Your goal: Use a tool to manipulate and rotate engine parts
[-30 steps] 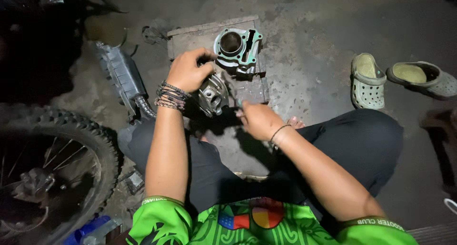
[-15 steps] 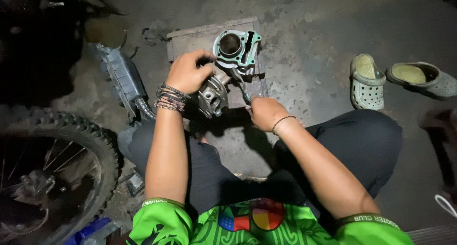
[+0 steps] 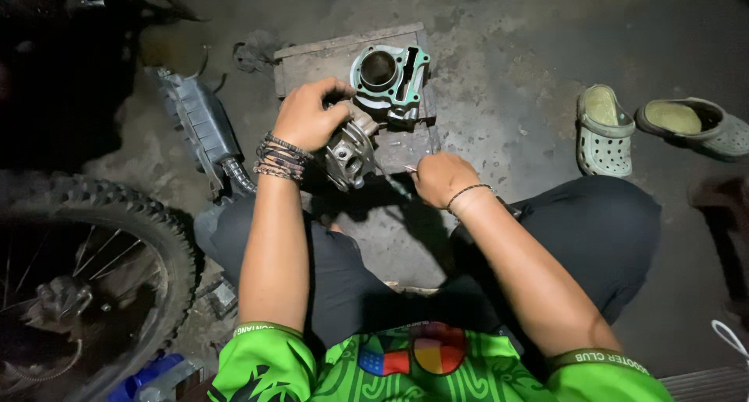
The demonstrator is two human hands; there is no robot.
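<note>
Cylinder head (image 3: 349, 152) sits tilted on near edge of wooden board (image 3: 312, 66), clasped by left hand (image 3: 308, 115). Right hand (image 3: 441, 177) pinches a thin tool, tip unclear. Risk: head slips off board if grip loosens; cylinder block (image 3: 388, 74) just beyond.

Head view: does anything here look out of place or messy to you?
Mostly the setting. A motorcycle cylinder with a green gasket sits on a rough block on the bare floor, and two clogs lie askew nearby. The left hand tilts a metal engine part; nothing looks spilled or broken.
</note>
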